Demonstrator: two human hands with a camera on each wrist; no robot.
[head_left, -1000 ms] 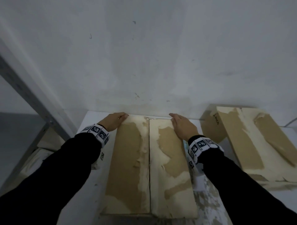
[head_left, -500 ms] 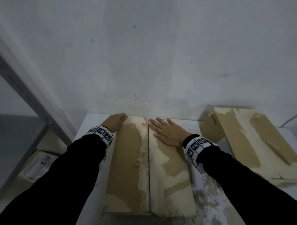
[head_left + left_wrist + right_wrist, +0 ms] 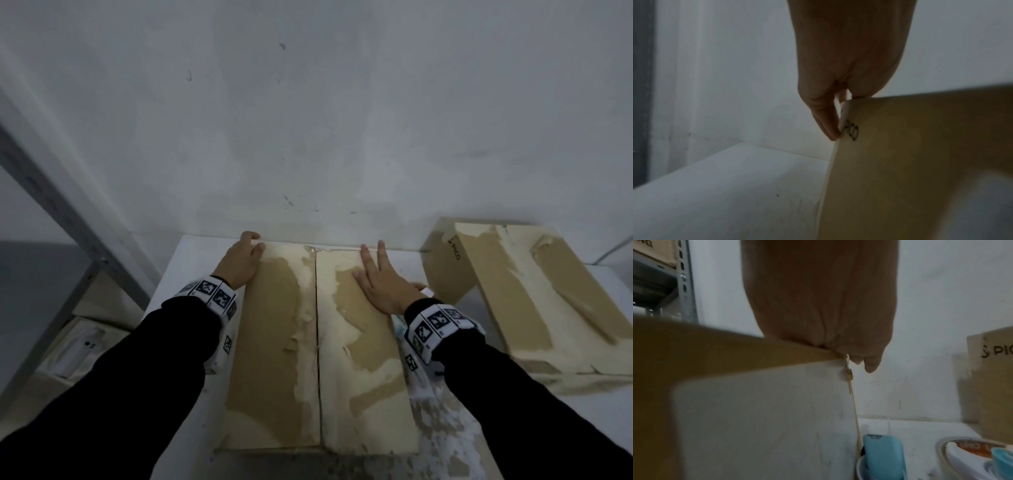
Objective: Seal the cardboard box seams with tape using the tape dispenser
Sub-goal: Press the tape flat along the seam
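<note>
A worn cardboard box (image 3: 274, 342) lies flat on the white table, its two top flaps meeting at a centre seam (image 3: 318, 342). My left hand (image 3: 244, 257) rests on the far left corner, and its fingers (image 3: 830, 126) curl over that corner's edge. My right hand (image 3: 378, 281) lies flat on the right flap with straight fingers reaching the far edge. The blue and white tape dispenser (image 3: 881, 451) stands on the table beside the box's right side, next to a tape roll (image 3: 970, 449). Neither hand touches it.
A second torn cardboard box (image 3: 531, 291) lies at the right, close to the dispenser. The white wall (image 3: 342, 120) stands directly behind the box. A grey metal shelf post (image 3: 68, 219) runs down the left, with packages below it.
My right hand swept over to the seam and has now swung back right, fingers pointing straight at the far edge. The left hand has stayed on its corner.
</note>
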